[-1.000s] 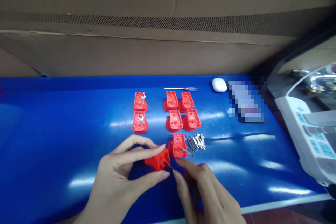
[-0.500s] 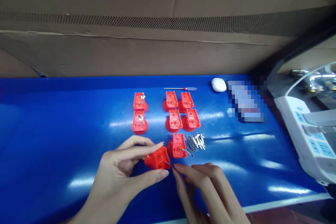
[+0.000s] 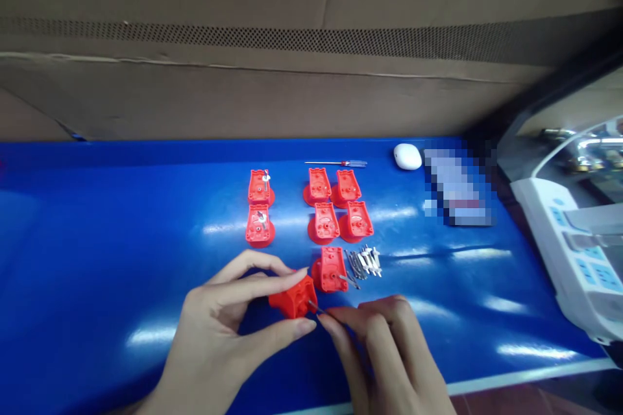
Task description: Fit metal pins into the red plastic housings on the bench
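Between the thumb and fingers of my left hand [image 3: 228, 324] is a red plastic housing [image 3: 291, 298], tilted so its hollow side faces right. My right hand [image 3: 379, 343] pinches a thin metal pin [image 3: 318, 308], its tip inside the housing's opening. Just beyond, another red housing [image 3: 331, 267] lies on the table, with thin metal pieces by its right edge. Dark metal pins [image 3: 356, 264] and white-and-metal shaft pieces [image 3: 370, 260] are heaped beside it. Exactly how the pin sits inside the held housing is too small to tell.
Several red housings [image 3: 324, 220] stand in two rows behind my hands. Two more at left, including one housing [image 3: 257, 225], hold white parts. A screwdriver [image 3: 335, 163], a white rounded case [image 3: 407, 157] and a power strip [image 3: 574, 253] lie farther off on the blue table [image 3: 121, 240].
The held housing has tipped slightly and shifted a little down. My right hand has rotated a bit, its fingers curling more, with the pin still at the opening.
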The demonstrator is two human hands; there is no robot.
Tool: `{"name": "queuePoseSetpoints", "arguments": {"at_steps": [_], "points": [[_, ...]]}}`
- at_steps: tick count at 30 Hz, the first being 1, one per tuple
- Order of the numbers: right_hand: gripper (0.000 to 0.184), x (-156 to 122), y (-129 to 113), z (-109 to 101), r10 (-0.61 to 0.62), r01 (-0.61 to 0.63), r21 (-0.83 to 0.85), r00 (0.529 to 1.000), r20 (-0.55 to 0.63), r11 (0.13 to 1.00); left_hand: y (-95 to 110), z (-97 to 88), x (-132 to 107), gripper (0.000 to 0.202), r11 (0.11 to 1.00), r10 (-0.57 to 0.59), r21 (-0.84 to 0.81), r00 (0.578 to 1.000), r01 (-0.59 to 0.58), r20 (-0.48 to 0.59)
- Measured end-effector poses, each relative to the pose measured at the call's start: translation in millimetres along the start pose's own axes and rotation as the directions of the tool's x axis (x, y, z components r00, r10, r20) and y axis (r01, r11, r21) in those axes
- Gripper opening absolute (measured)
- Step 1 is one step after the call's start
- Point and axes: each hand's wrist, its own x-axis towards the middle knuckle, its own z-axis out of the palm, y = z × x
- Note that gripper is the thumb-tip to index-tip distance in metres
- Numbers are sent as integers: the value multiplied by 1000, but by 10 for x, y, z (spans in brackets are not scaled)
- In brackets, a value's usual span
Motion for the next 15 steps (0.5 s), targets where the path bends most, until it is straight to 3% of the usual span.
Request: {"name": "queuePoseSetpoints", "arguments": {"at_steps": [6, 12, 15], "points": [[10, -11, -18, 12, 46, -46, -32, 999, -18, 998, 2, -6, -3, 30, 1000, 14, 12, 1000, -14, -8], [13, 16, 98, -13, -90, 90, -8, 996, 31, 996, -26, -11, -8, 30, 1000, -6, -19, 1000, 6, 14], [13, 15, 134, -7, -100, 101, -15, 995, 26, 995, -20, -1, -4, 29, 1000, -12, -29, 1000, 12, 19]]}}
